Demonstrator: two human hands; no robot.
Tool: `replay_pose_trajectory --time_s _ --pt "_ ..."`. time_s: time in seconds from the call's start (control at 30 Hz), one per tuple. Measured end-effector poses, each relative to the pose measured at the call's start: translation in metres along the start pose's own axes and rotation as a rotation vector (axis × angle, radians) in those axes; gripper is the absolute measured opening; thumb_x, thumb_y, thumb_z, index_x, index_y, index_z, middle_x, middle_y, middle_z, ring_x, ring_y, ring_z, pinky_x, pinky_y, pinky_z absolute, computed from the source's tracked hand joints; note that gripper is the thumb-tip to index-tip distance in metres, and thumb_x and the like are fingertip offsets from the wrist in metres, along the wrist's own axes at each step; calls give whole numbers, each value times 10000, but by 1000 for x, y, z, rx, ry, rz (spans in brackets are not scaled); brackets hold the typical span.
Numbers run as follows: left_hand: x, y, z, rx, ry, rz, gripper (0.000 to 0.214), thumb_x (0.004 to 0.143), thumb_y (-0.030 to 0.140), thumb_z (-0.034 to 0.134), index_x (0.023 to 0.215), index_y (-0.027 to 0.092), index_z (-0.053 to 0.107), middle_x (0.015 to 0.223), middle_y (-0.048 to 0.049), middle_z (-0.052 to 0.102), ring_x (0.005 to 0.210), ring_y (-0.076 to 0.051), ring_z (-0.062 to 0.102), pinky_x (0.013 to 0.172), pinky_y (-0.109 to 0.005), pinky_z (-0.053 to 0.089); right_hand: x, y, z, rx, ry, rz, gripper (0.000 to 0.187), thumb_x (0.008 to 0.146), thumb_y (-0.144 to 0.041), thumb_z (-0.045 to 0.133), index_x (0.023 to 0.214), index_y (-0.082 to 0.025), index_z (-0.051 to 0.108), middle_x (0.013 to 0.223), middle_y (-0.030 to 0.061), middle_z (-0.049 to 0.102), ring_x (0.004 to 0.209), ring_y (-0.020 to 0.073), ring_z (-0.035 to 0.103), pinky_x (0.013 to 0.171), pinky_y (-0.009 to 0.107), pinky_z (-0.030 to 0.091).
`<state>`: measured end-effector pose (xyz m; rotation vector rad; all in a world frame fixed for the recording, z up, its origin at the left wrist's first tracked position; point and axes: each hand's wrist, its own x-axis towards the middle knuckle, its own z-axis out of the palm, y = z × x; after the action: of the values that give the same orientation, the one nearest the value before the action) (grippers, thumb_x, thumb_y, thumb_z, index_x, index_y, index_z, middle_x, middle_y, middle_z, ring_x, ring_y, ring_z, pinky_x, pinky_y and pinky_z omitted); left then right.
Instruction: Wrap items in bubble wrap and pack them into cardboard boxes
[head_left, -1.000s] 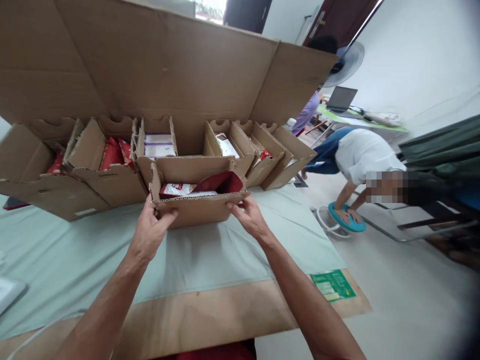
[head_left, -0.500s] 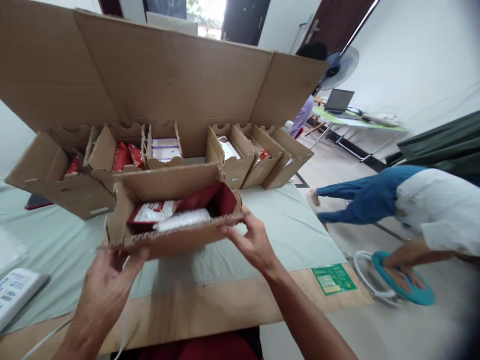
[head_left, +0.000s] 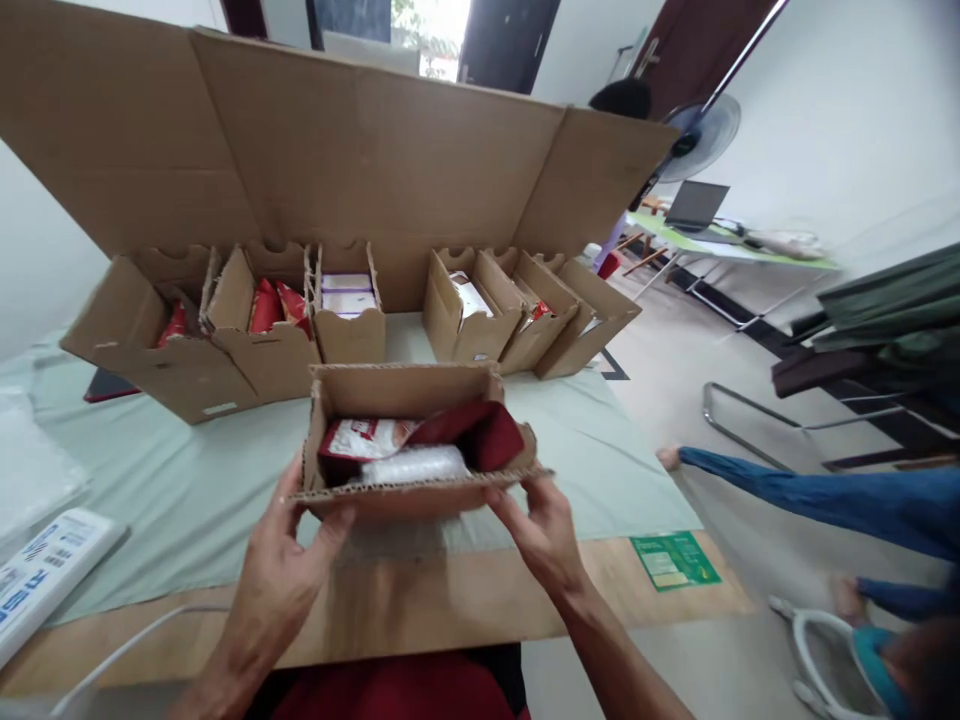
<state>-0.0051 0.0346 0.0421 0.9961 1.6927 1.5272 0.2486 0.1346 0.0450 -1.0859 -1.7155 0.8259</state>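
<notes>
An open cardboard box (head_left: pixel 420 498) is held between my two hands near the front of the table, its top facing me. Inside lie a red and white packet (head_left: pixel 367 438), a clear bubble-wrapped item (head_left: pixel 415 464) and a dark red pouch (head_left: pixel 487 437). My left hand (head_left: pixel 289 555) grips the left end, thumb on the front wall. At the right end my right hand (head_left: pixel 541 525) grips the front corner, thumb also on the front. Whether the box's underside touches the cloth I cannot tell.
Behind stand cardboard bins with red packets (head_left: pixel 265 306) and white-purple boxes (head_left: pixel 349 295), before a tall cardboard panel (head_left: pixel 360 160). A white labelled box (head_left: pixel 56 570) lies left, a green card (head_left: pixel 675 560) right. Another person's leg (head_left: pixel 817 490) is beyond the table's right side.
The box has come nearer to me and a little to the right, with both hands still on it. The other person has moved toward the lower right, mostly out of view.
</notes>
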Motion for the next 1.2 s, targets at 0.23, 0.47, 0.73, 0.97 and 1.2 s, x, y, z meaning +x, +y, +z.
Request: replay_pose_trajectory --time_s 0.23,0.47,0.73,0.97,1.2 --pt "-19 6 29 73 -52 91 794 922 409 648 1597 266 255 1613 -145 393 1397 -321 504 1164 -514 427 69 28 15 306 -71 12 588 854 -538 702 1360 -265 576 1368 78 658 1184 269 648 1034 416 518" --pt "-73 -17 50 307 -206 305 772 945 185 525 1620 342 185 1709 -122 174 1549 -361 259 1208 -582 348 95 45 24 323 35 63 629 889 -494 615 1455 -231 531 1477 73 600 1387 277 520 1169 455 411" --pt "-56 -24 70 284 -258 312 981 852 151 646 1622 434 107 1721 -74 160 1493 -390 369 1155 -593 436 135 52 66 304 64 26 772 915 -745 461 1458 -202 550 1542 89 532 1464 261 436 1249 453 298" --pt "-54 -32 89 294 -271 314 1011 811 172 704 1606 475 158 1728 -24 110 1495 -397 356 1098 -589 503 151 48 76 209 128 6 661 940 -662 493 1370 -181 634 1482 114 588 1400 262 508 1242 464 306" --pt "-54 -30 104 370 -366 377 902 826 50 550 1601 383 233 1736 -78 16 1547 -393 250 1147 -600 432 163 39 73 287 85 -56 523 972 -593 474 1227 -211 727 1347 81 688 1284 246 600 1168 420 412"
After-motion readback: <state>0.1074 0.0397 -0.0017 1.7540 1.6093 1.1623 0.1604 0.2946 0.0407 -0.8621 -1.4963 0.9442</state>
